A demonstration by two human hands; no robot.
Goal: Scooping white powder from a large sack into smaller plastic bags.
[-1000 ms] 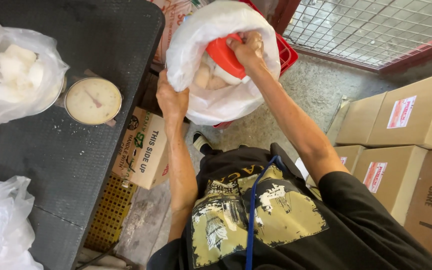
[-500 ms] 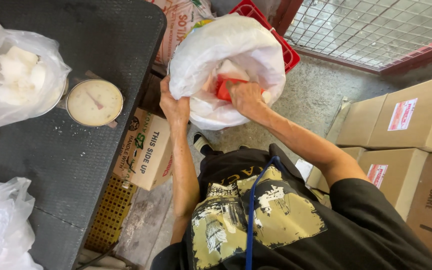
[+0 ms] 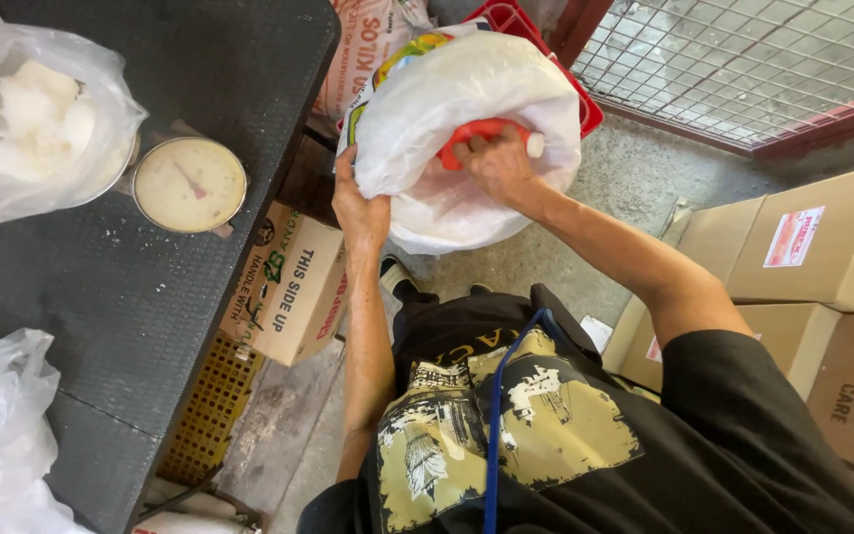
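While clenched on crinkly white sack (image 3: 467,109), left hand (image 3: 360,208); right hand's (image 3: 496,163) grip tight around red plastic scoop (image 3: 471,133).

Here's a black short-sleeved T-shirt (image 3: 743,445), sleeve ending above the right elbow, both forearms bare. A big cream-yellow graphic print (image 3: 506,425) covers the chest, and a blue cord (image 3: 496,415) hangs down the front.
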